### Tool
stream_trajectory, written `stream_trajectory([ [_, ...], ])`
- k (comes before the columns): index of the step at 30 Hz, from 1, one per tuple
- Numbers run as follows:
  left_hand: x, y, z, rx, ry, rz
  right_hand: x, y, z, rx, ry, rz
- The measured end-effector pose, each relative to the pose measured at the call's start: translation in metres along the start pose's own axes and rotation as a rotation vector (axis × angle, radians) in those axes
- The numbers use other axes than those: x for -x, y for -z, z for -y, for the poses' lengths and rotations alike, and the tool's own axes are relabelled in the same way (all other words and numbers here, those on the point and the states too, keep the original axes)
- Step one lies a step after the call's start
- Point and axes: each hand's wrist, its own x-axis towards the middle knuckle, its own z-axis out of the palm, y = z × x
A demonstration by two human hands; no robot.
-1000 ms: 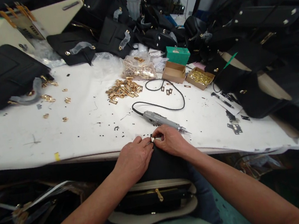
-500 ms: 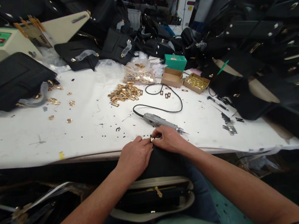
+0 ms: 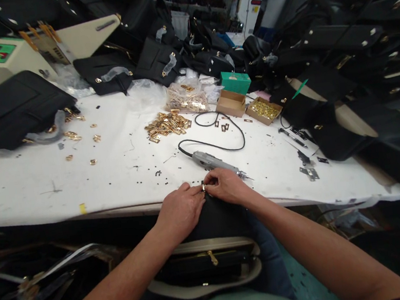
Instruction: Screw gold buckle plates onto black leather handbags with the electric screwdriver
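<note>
A black handbag (image 3: 223,218) lies across my lap against the table edge, its zipped, pale-rimmed opening towards me. At its far end sits a small gold metal fitting (image 3: 203,187). My left hand (image 3: 183,210) lies on the bag's left side, fingers closed around that end and fingertips touching the fitting. From the right, my right hand (image 3: 226,185) pinches the fitting between thumb and fingers. Just beyond my right hand rests a grey electric screwdriver (image 3: 211,160) with a black cord, its bit pointing right.
Gold fittings (image 3: 168,125) lie heaped mid-table, with a cardboard box of small gold parts (image 3: 264,110) to their right. Tiny black screws are scattered on the white table (image 3: 43,190). Black bags (image 3: 14,110) surround the back and sides. Metal plates (image 3: 309,173) lie at right.
</note>
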Motion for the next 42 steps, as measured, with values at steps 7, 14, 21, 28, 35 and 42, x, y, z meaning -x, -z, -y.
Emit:
stream_trajectory([
  [7,0.000,0.000,0.002,0.029,-0.011,-0.006,0.002,0.001,0.001,-0.001,0.007,0.015],
  [14,0.000,0.006,0.007,0.056,-0.053,0.080,0.000,0.001,0.001,0.023,0.002,0.042],
  [21,-0.011,0.020,0.001,-0.070,-0.056,0.234,-0.003,0.001,0.002,0.049,-0.002,0.055],
  [28,-0.004,0.020,-0.002,-0.036,-0.024,0.158,0.001,-0.001,-0.004,-0.072,0.002,0.013],
  [35,-0.002,0.018,-0.003,0.028,0.017,0.152,0.001,-0.003,-0.001,-0.112,-0.048,-0.046],
  [42,0.004,0.028,-0.011,-0.007,0.044,0.171,0.010,-0.015,-0.002,-0.037,0.069,-0.088],
])
